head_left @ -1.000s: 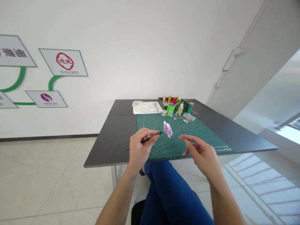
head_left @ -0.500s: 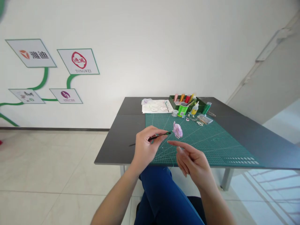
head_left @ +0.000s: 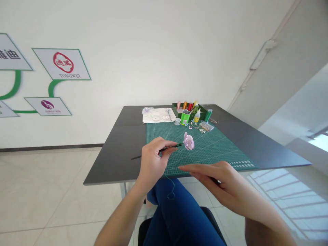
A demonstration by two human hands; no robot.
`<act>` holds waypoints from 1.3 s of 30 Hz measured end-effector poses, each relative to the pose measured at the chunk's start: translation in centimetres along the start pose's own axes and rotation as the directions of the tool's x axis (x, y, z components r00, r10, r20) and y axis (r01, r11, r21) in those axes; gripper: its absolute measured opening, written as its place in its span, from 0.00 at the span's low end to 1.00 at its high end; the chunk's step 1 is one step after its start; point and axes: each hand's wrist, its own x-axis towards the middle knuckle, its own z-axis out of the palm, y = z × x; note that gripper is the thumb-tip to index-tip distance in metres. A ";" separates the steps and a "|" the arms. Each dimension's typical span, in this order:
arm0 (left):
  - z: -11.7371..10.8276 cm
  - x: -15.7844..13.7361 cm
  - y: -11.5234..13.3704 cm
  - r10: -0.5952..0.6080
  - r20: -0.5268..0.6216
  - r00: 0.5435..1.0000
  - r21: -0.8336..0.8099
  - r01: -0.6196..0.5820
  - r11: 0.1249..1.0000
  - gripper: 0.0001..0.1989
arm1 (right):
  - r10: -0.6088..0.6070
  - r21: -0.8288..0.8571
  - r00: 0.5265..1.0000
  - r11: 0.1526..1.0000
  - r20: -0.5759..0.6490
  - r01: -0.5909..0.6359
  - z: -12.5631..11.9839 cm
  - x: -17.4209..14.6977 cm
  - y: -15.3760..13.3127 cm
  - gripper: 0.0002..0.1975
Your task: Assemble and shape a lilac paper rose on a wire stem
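My left hand (head_left: 155, 159) is closed on the dark, thin stem of a pale purple artificial flower (head_left: 189, 141), pinched between thumb and fingers. Green shows on the stem just below the bloom, which points right over the mat. The stem's other end sticks out behind the hand to the left. Lower and to the right, my right hand (head_left: 222, 182) is held apart from the flower, its fingers stretched out leftward near the mat's front edge. I see nothing between them. A thin green thread (head_left: 173, 186) dangles over my blue trouser leg; its upper end is unclear.
A green cutting mat (head_left: 202, 150) covers part of the dark table (head_left: 110, 150). Toward the back are white paper sheets (head_left: 156, 116), a green can (head_left: 185, 118), a glue bottle (head_left: 197, 116), a box of thread spools (head_left: 176, 111), white-handled scissors (head_left: 202, 131) and a clear case (head_left: 206, 126).
My view has turned to the right. My right hand has dropped away from the flower, and its curled fingers have straightened. My left hand keeps hold of the stem; the green thread now shows.
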 end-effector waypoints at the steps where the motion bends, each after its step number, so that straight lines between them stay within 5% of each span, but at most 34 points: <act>1: 0.3 -0.1 0.1 0.012 0.002 1.000 0.010 -0.012 1.000 0.03 | -0.001 -0.030 0.999 1.000 0.033 0.002 -0.5 -0.1 0.0 0.18; 6: 1.9 -1.0 1.2 0.081 0.010 0.997 0.063 -0.081 0.995 0.05 | -0.004 -0.064 0.990 0.998 0.139 0.013 -2.3 -0.9 0.1 0.20; 14: 3.4 -2.7 3.0 0.089 0.084 0.993 0.197 -0.104 0.975 0.08 | -0.089 0.057 0.988 0.995 0.126 0.082 -5.4 -1.7 1.4 0.17; 25: 6.8 -4.4 4.6 0.111 0.080 0.991 0.217 -0.126 0.968 0.06 | -0.063 0.286 0.984 0.958 0.168 0.013 -9.8 -2.2 3.4 0.17; 32: 7.5 -4.9 5.1 0.104 0.136 0.985 0.154 -0.124 0.980 0.04 | -0.060 0.340 0.990 0.940 0.127 0.013 -11.0 0.3 6.0 0.22; 39: 7.8 -2.5 4.0 0.074 0.184 0.980 0.003 -0.076 0.997 0.04 | -0.074 0.380 0.978 0.925 0.193 -0.005 -10.3 3.7 11.4 0.24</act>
